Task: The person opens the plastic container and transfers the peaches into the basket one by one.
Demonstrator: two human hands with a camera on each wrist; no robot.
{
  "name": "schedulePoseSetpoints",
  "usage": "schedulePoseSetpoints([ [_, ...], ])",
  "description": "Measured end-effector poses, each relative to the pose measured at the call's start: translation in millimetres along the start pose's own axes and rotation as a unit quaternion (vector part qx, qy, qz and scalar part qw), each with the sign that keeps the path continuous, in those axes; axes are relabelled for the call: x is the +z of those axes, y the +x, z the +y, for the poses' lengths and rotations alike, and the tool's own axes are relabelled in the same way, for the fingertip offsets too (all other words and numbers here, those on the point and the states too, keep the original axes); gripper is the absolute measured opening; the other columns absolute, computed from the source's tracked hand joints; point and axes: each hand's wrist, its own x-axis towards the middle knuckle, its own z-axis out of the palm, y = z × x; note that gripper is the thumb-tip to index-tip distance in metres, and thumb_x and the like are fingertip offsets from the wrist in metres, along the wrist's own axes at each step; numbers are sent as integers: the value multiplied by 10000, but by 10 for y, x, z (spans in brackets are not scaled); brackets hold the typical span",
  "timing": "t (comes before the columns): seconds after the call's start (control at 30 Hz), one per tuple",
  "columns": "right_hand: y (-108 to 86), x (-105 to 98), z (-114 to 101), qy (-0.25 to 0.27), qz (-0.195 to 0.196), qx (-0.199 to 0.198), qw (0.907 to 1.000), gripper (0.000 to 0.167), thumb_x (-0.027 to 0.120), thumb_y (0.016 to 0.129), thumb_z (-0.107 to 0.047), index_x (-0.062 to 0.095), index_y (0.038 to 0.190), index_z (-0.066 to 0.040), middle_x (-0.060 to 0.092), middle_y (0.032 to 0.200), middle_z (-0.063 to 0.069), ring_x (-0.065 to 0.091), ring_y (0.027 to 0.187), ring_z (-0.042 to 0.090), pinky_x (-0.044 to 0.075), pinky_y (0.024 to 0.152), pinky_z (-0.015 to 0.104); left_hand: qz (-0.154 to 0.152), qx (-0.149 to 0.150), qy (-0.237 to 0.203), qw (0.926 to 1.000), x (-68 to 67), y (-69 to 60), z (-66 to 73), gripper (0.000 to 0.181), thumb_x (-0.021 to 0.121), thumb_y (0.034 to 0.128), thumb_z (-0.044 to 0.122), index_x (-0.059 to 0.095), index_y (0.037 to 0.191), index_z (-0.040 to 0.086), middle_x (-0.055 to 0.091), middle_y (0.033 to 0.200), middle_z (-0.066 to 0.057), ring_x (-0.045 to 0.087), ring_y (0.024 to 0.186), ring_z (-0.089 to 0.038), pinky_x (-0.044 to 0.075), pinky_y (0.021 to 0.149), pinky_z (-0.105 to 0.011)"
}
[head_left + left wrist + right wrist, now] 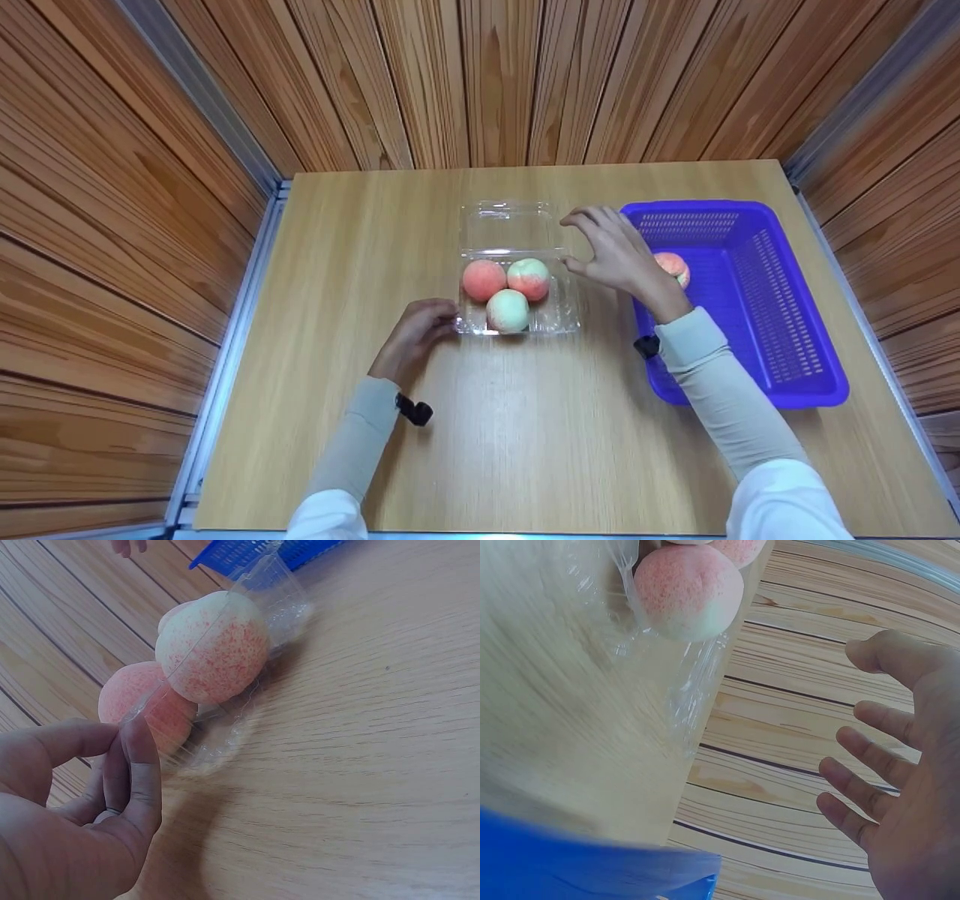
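Observation:
A clear plastic box (559, 311) lies with its lid (506, 225) folded back on the far side. Inside are three peaches: a red one (484, 280), a red-and-green one (529, 279) and a pale one (508, 311) nearer the front. My left hand (416, 330) pinches the box's front left corner between thumb and fingers; the left wrist view shows this hand (97, 795) close up. My right hand (615, 251), fingers spread and holding nothing, hovers right of the box, beside the basket; in the right wrist view the hand (907, 757) is empty.
A purple basket (806, 300) stands on the right of the wooden table (337, 262), with another peach (673, 268) at its left side, partly behind my right wrist. Wood-panelled walls rise behind the table and at both sides.

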Motion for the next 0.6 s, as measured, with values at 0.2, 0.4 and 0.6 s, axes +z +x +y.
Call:
schedulePoseSetpoints([
  [0.2, 8, 21, -36, 2, -37, -109, 9999, 594, 830, 875, -295, 633, 1382, -56, 605, 1426, 172, 524, 1356, 410, 377, 1200, 573, 2, -2, -23, 10000, -1, 8, -2, 144, 619, 995, -11, 694, 1088, -91, 660, 926, -57, 669, 834, -166, 621, 866, -343],
  [0.4, 12, 66, -67, -5, -99, -125, 9999, 603, 846, 873, -283, 629, 1389, -58, 598, 1437, 165, 527, 1357, 403, 400, 1176, 589, 51, 47, -90, 9999, 4, 4, -6, 101, 615, 985, -37, 709, 1018, -52, 668, 929, -73, 680, 823, -165, 629, 824, -314],
  [0.6, 10, 104, -102, 22, -165, -136, 9998, 601, 833, 873, -281, 629, 1395, -67, 592, 1448, 159, 522, 1367, 396, 396, 1182, 589, 75, 16, -59, 10000, -2, 6, -11, 160, 616, 992, -29, 690, 1115, -99, 673, 937, -66, 687, 838, -161, 627, 808, -289],
])
